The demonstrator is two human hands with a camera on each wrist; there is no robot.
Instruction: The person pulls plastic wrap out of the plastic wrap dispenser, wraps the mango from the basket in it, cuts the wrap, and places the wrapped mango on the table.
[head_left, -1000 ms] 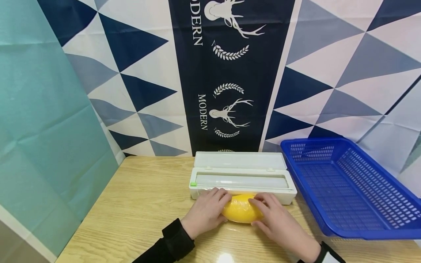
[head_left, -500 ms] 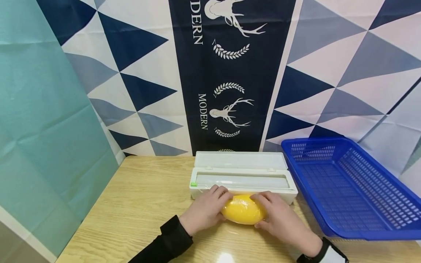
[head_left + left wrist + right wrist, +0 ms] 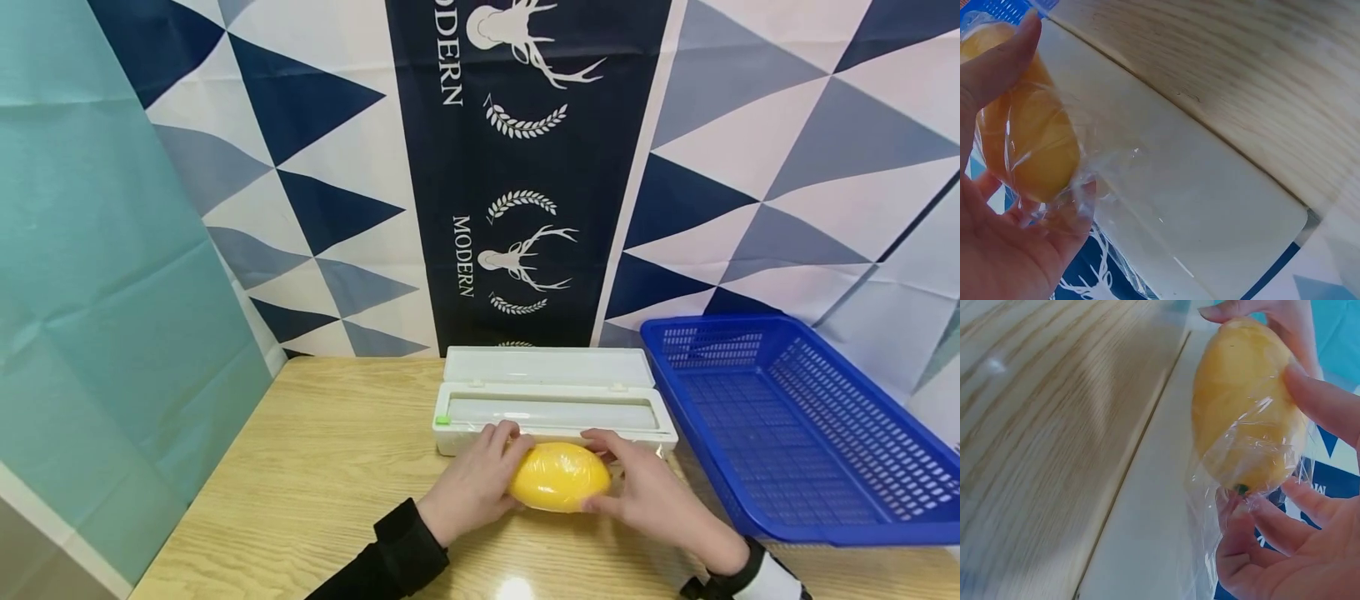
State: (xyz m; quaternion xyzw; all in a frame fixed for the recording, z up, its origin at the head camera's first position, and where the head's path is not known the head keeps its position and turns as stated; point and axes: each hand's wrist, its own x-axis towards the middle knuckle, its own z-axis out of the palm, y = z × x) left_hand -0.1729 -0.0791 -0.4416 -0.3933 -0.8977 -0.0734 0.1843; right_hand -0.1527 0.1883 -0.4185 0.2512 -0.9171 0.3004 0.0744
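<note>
Yellow oval fruit (image 3: pixel 560 477), sideways, in clear film (image 3: pixel 1250 447), before white box (image 3: pixel 555 389)

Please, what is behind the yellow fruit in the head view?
Behind the yellow fruit stands a white box, its lid open, with a pale roll inside. The fruit hides part of the box's lower front, so that cannot be seen.

"What sort of place is this — a kitchen?"

"The goods lean that way: a white cling-film dispenser (image 3: pixel 553 390), a blue plastic basket (image 3: pixel 855 535) and a film-wrapped yellow mango (image 3: pixel 561 477), with a wood-grain surface (image 3: pixel 322 433) under them. The room itself I can't pin down."

"Why not?"

"Fabric screens it — a geometric curtain (image 3: pixel 720 108) printed with deer heads (image 3: pixel 498 260) and MODERN lettering (image 3: pixel 462 257), plus plain teal cloth (image 3: pixel 112 250). It reads as a curtained-off corner; home or studio, I can't tell."
</note>
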